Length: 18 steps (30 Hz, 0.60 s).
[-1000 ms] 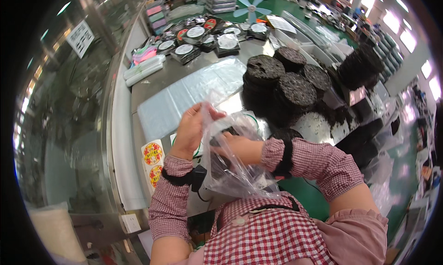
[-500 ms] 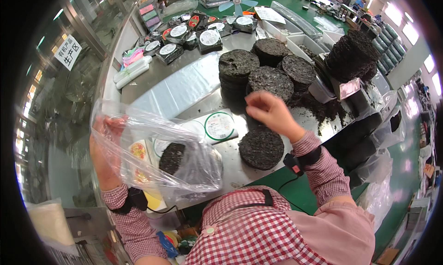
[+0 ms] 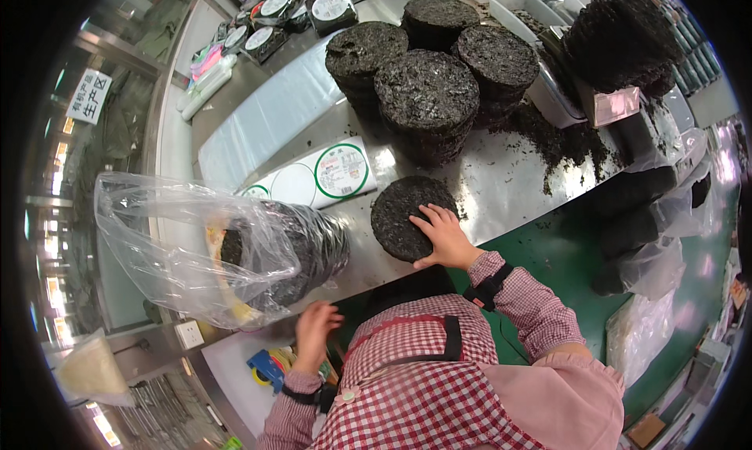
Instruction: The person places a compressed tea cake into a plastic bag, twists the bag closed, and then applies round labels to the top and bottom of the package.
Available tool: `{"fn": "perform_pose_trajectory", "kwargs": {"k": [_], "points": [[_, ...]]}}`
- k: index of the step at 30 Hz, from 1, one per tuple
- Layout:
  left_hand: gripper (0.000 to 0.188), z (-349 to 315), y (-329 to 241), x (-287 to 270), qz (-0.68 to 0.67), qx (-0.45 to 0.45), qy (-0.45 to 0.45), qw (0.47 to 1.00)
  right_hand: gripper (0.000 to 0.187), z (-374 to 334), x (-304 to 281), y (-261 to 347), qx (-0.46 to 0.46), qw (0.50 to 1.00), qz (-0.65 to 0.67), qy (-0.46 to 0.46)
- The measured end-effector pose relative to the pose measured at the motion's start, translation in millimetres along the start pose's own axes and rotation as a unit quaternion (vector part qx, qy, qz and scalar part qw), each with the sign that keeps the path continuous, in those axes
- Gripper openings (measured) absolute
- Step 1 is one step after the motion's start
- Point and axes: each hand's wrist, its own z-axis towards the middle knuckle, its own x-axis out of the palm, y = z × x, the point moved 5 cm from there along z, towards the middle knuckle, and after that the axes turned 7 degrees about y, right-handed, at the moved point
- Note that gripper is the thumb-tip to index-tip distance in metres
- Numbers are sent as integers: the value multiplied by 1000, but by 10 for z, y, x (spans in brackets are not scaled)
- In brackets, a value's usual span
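My right hand [image 3: 448,242] rests on a round dark cake of dried seaweed [image 3: 398,219] at the table's front edge. Its fingers are spread over the top, with the thumb by the near rim. To the left, a clear plastic bag [image 3: 157,250] lies around a stack of similar cakes [image 3: 309,238] tipped on its side, the bag's loose mouth pointing left. Just off the table edge below the bag, my left hand [image 3: 315,334] hangs with loosely bent fingers and nothing in it.
Several tall seaweed stacks [image 3: 427,97] stand behind, beside dark crumbs [image 3: 560,148]. Flat clear bags [image 3: 270,121] and round-printed label sheets [image 3: 341,170] lie at centre left. Packed cakes [image 3: 329,11] sit at the back, and plastic tubs [image 3: 521,15] at the back right.
My left hand has left the bag and dropped to the table edge. My right hand has come down onto the single seaweed cake. The bagged stack now lies on its side; the view has tilted down.
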Motion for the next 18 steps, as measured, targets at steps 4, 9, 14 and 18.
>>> {"fn": "perform_pose_trajectory", "kwargs": {"k": [4, 9, 14, 18], "points": [[62, 407, 151, 911, 37, -30, 142, 989, 60, -58, -567, 219, -40, 990, 34, -128], [97, 1052, 241, 1475, -79, -25, 80, 993, 38, -176, -762, 108, 88, 838, 392, -369], [106, 1460, 258, 1750, -108, 76, 8, 991, 72, 34, -56, -726, 221, 944, 106, -220], [99, 1678, 328, 1700, -157, 94, 0, 983, 105, 314, -15, -1014, 251, 816, 510, -107]]}}
